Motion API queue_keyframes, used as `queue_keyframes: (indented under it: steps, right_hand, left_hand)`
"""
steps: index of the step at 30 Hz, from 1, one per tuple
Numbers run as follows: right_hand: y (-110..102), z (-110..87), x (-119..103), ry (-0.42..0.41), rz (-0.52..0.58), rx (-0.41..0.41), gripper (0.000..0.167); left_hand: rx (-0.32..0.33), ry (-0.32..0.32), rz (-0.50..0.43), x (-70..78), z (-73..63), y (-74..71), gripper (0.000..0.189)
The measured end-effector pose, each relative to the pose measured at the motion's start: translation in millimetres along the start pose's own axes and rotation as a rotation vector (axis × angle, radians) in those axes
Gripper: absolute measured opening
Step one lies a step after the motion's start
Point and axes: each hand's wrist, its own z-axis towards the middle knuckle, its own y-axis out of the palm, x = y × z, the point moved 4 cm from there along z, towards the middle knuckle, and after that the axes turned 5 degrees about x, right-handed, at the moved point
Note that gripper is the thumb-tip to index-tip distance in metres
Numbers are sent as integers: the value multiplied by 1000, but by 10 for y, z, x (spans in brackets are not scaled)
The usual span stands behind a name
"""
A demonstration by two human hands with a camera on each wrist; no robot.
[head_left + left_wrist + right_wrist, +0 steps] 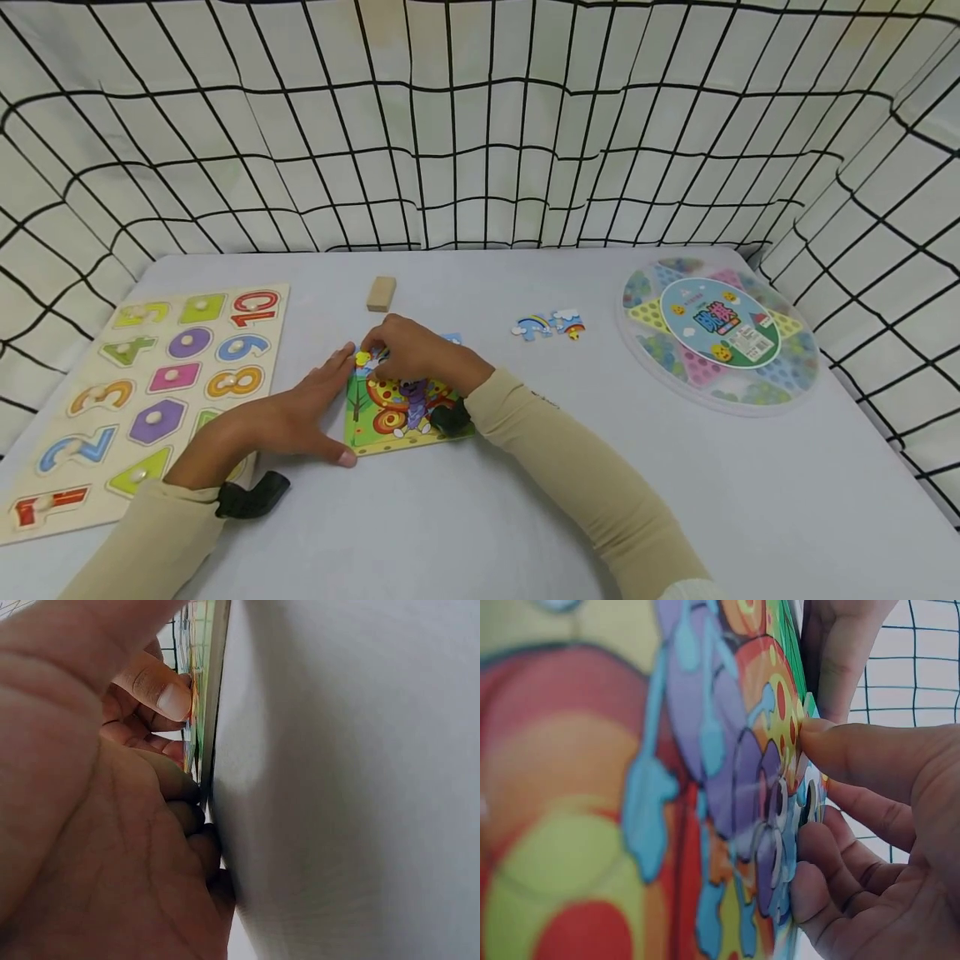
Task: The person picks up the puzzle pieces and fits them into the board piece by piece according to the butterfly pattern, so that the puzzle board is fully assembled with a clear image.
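A small jigsaw puzzle (416,425) with a purple butterfly picture lies in the middle of the table. My left hand (300,414) is spread along its left side, thumb near the lower left corner and fingers near the upper left; in the left wrist view its fingers (199,832) reach the board's edge. Over the upper left of the picture, my right hand (420,352) pinches a puzzle piece (810,791) between thumb and fingers, close against the board. The fingers partly hide that piece. Two more puzzle pieces (534,326) with rainbows lie to the right.
A wooden number and shape board (167,350) is at the left, partly under my left forearm. Behind the puzzle stands a small wooden block (381,294). A round clear game case (720,323) lies at the right. Black netting (487,150) surrounds the table's back and sides.
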Motion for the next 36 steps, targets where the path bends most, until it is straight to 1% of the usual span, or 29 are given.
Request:
queue_keyframes:
  steps: [5,13,19,23,26,28,31,36]
  right_hand:
    - [27,8,24,-6,39,-7,38]
    - [42,-9,50,-12,61,-34,40]
    - [26,10,31,-3,75,-51,43]
    - [-72,-11,-22,-26,46,-60,41]
    - [-206,-68,-18,-51,49,-29,41]
    - [-295,-118,43,-58,70,0,40]
    - [-417,-202,204,-67,116,41,38]
    - [-600,-378,494,-42,217,81,34]
  left_hand:
    - [-4,-6,5,6,-27,-1,133]
    - [-2,6,4,13,-71,35,129]
    - [4,14,27,20,-90,14,128]
    - [5,11,29,5,-94,5,128]
    - [6,10,24,3,-90,4,127]
    - [2,8,29,9,-83,4,127]
    - [0,10,40,24,-71,-10,127]
    - [4,18,36,40,-58,-38,126]
